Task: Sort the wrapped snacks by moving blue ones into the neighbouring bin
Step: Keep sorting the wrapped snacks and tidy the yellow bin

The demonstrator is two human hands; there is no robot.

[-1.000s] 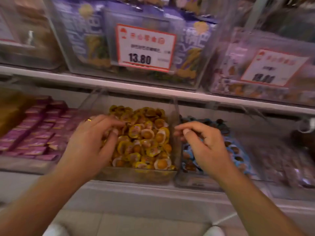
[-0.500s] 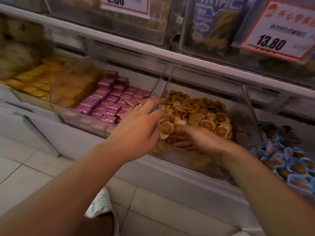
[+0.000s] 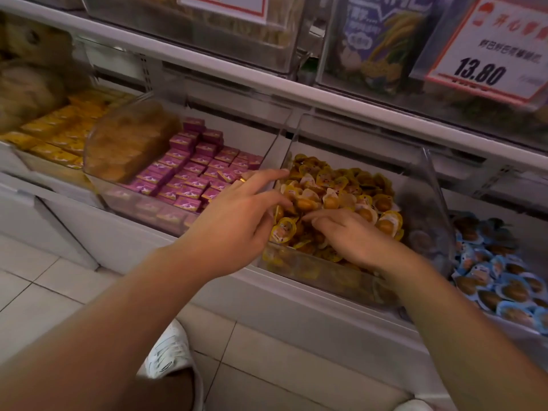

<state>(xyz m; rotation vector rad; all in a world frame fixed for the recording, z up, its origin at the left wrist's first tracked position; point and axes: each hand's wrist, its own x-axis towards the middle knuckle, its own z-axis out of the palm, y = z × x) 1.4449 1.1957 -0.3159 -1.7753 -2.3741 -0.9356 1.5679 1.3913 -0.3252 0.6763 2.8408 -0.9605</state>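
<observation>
Since half a second ago, barely shifted: both hands still in the clear bin (image 3: 427, 185) of yellow-wrapped snacks (image 3: 350, 191). Left hand (image 3: 237, 223) spread, fingers straight, over the bin's left edge, gold ring showing. Right hand (image 3: 353, 238) palm down on the pile, fingers loosely bent; grip on anything impossible to tell. Blue-wrapped snacks (image 3: 498, 274) in the neighbouring bin, right. Pink boxes (image 3: 192, 173) left.

Upper shelf, right: white price card with red border (image 3: 486, 46) on the front of a clear bin, printed "13.80" in black under red and black Chinese characters, too blurred to read. Purple snack bag (image 3: 382, 40) behind: white lettering, illegible. Price card, top centre (image 3: 225, 4): digits cut off.
</observation>
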